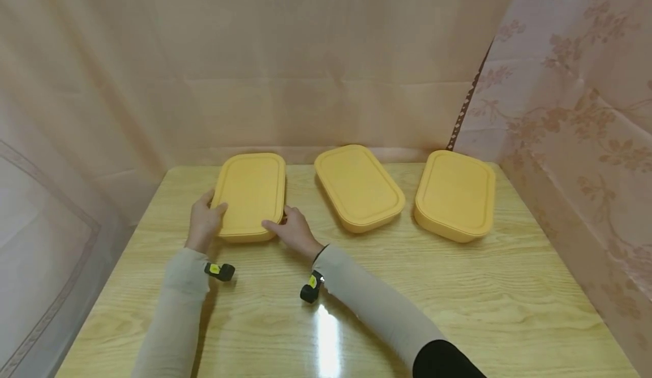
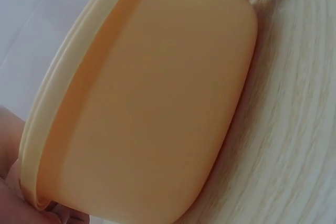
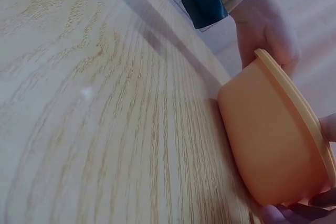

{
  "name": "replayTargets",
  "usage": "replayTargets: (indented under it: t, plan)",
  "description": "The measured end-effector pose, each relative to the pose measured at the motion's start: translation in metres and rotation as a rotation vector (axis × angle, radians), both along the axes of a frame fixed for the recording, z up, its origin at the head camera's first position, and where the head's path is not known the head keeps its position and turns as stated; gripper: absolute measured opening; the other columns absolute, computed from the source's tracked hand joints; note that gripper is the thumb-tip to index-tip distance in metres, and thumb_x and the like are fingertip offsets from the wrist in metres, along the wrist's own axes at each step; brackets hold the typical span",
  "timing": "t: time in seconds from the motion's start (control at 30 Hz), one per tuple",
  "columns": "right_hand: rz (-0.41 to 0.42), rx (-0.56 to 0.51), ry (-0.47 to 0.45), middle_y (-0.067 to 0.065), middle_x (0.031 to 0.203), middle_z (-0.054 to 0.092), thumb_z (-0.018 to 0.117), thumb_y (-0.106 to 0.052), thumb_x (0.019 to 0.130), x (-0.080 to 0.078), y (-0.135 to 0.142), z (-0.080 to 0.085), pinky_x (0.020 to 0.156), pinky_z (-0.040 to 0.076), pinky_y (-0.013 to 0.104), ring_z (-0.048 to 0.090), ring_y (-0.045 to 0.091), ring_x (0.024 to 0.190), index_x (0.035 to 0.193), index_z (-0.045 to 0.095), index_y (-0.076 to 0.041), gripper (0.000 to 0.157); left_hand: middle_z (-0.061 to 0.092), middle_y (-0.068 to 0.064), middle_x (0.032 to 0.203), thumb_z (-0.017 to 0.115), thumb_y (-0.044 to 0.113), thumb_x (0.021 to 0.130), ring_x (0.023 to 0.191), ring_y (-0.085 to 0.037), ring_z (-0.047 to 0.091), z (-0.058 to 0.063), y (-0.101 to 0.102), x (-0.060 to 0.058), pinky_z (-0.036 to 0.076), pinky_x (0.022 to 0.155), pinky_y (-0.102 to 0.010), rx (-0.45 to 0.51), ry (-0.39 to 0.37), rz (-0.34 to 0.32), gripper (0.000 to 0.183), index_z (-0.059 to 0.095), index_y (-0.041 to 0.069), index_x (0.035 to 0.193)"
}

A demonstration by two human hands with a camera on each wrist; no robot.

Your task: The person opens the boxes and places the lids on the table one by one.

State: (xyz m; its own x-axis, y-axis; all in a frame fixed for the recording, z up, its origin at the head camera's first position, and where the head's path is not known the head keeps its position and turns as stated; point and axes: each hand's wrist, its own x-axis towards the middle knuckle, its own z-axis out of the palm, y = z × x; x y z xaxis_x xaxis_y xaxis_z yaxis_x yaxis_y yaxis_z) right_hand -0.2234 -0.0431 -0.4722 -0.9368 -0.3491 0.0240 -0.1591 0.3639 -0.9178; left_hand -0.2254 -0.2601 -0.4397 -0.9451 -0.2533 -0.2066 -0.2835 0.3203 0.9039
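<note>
A yellow lidded food container [image 1: 251,194] stands at the left of the table, its long sides running away from me. My left hand [image 1: 202,223] grips its left side, with the thumb over the lid's edge. On the near right corner, my right hand [image 1: 296,233] holds it with the thumb on the lid and fingers down the side. In the left wrist view the container's near wall [image 2: 152,93] fills most of the picture, its base at the tabletop. The right wrist view shows the lid's rim [image 3: 294,95] with both hands at its ends.
Two similar yellow containers stand on the wood-grain table [image 1: 244,321]: a slanted middle one [image 1: 359,188] and a right one [image 1: 455,196]. A beige curtain [image 1: 305,61] hangs behind, and a flowered cloth [image 1: 586,112] lines the right side.
</note>
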Motion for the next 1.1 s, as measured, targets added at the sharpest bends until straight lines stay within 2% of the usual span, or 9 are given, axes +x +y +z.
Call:
replayTargets:
  t: [0.07, 0.23, 0.43, 0.5, 0.57, 0.7, 0.93, 1.1]
  plan:
    - [-0.009, -0.004, -0.008, 0.008, 0.098, 0.055, 0.069, -0.028, 0.091, 0.0006, -0.0003, 0.0002, 0.064, 0.042, 0.017, 0.047, 0.012, 0.081, 0.117, 0.063, -0.005, 0.036, 0.017, -0.023, 0.16, 0.043, 0.011, 0.102, 0.145, -0.037, 0.028, 0.0014, 0.0009, 0.001, 0.03, 0.118, -0.045, -0.022, -0.003, 0.001, 0.064, 0.008, 0.001, 0.155]
    - [-0.036, 0.005, -0.012, 0.011, 0.105, 0.059, 0.069, -0.03, 0.091, 0.0009, -0.0007, 0.0005, 0.068, 0.044, 0.018, 0.051, 0.011, 0.083, 0.118, 0.061, -0.005, 0.038, 0.032, -0.029, 0.153, 0.045, 0.013, 0.102, 0.133, -0.038, 0.043, 0.0001, 0.0016, 0.0007, 0.041, 0.111, -0.046, -0.084, 0.002, -0.001, 0.063, 0.013, 0.001, 0.155]
    - [-0.038, 0.036, -0.008, 0.01, 0.103, 0.058, 0.068, -0.03, 0.091, 0.0014, -0.0018, 0.0025, 0.069, 0.042, 0.02, 0.049, 0.012, 0.083, 0.119, 0.06, -0.006, 0.038, 0.039, -0.032, 0.146, 0.05, 0.018, 0.101, 0.126, -0.042, 0.05, -0.0006, 0.0001, 0.0008, 0.045, 0.105, -0.05, -0.222, 0.017, -0.014, 0.063, 0.021, -0.003, 0.152]
    - [-0.037, 0.042, -0.009, 0.011, 0.102, 0.057, 0.068, -0.031, 0.091, 0.0019, -0.0017, 0.003, 0.069, 0.042, 0.021, 0.049, 0.014, 0.083, 0.119, 0.061, -0.006, 0.038, 0.038, -0.032, 0.147, 0.053, 0.02, 0.099, 0.13, -0.045, 0.046, 0.0, 0.0004, 0.0017, 0.04, 0.109, -0.054, -0.282, 0.021, -0.009, 0.064, 0.025, -0.004, 0.151]
    - [-0.036, 0.038, -0.003, 0.011, 0.1, 0.057, 0.068, -0.031, 0.091, 0.0024, -0.001, 0.0036, 0.069, 0.043, 0.021, 0.049, 0.014, 0.083, 0.117, 0.061, -0.005, 0.038, 0.036, -0.032, 0.149, 0.055, 0.023, 0.097, 0.135, -0.047, 0.038, 0.0006, 0.0009, 0.0022, 0.03, 0.114, -0.057, -0.349, 0.023, -0.007, 0.065, 0.028, -0.004, 0.15]
    - [-0.023, 0.034, 0.019, 0.008, 0.095, 0.055, 0.067, -0.036, 0.091, 0.0029, 0.0006, 0.0042, 0.067, 0.044, 0.02, 0.05, 0.014, 0.081, 0.113, 0.061, -0.005, 0.039, 0.033, -0.032, 0.151, 0.059, 0.026, 0.093, 0.14, -0.051, 0.025, 0.0019, 0.0025, 0.0032, 0.016, 0.114, -0.064, -0.432, 0.038, 0.001, 0.067, 0.034, -0.005, 0.147]
    - [-0.044, 0.042, -0.019, 0.008, 0.098, 0.054, 0.068, -0.033, 0.091, 0.0033, -0.0016, 0.0053, 0.068, 0.042, 0.02, 0.049, 0.013, 0.082, 0.116, 0.061, -0.004, 0.038, 0.031, -0.03, 0.152, 0.061, 0.021, 0.09, 0.142, -0.048, 0.02, 0.0018, 0.0023, 0.0047, 0.016, 0.119, -0.058, -0.407, 0.125, -0.056, 0.067, 0.036, -0.008, 0.145]
    - [-0.055, 0.05, -0.009, 0.006, 0.096, 0.054, 0.068, -0.032, 0.091, 0.0021, -0.003, 0.0022, 0.068, 0.041, 0.02, 0.047, 0.012, 0.081, 0.116, 0.061, -0.005, 0.038, 0.037, -0.032, 0.147, 0.063, 0.015, 0.089, 0.138, -0.05, 0.029, 0.0025, 0.0014, 0.0055, 0.023, 0.116, -0.06, -0.434, 0.234, -0.147, 0.059, 0.044, -0.008, 0.14]
